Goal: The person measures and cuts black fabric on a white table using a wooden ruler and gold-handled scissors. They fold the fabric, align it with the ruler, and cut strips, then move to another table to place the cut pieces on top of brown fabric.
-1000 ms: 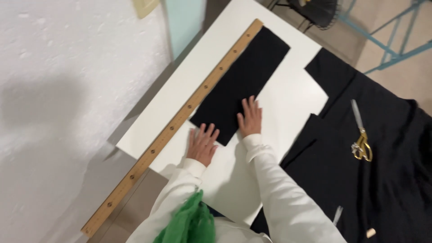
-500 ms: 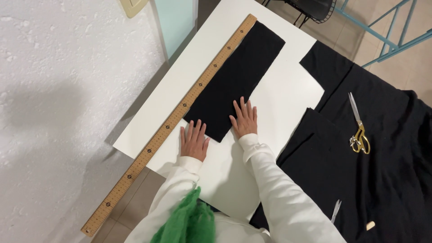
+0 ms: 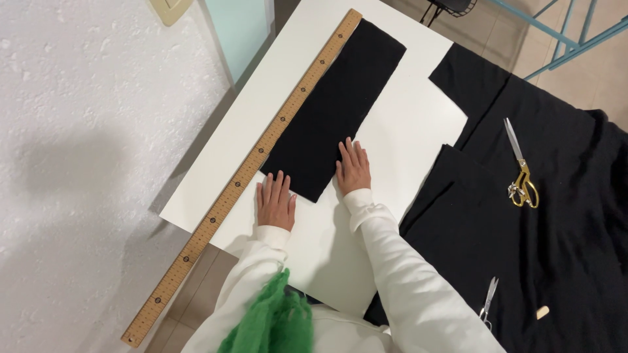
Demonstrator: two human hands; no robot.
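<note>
Two flat hands, left hand point(image 3: 275, 202), right hand point(image 3: 353, 168), one black strip point(image 3: 335, 106), one ruler point(image 3: 243, 175)

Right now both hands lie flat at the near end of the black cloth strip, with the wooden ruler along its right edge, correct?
Not quite. In the head view the wooden ruler runs along the left edge of the black cloth strip. Both the left hand and right hand do lie flat at its near end.

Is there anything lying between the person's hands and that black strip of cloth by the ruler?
Nothing visible does. The left hand lies flat at the near end of the black cloth strip, fingertips at its edge. The right hand lies flat along its right edge. The wooden ruler runs along the strip's far side, clear of both hands.
</note>
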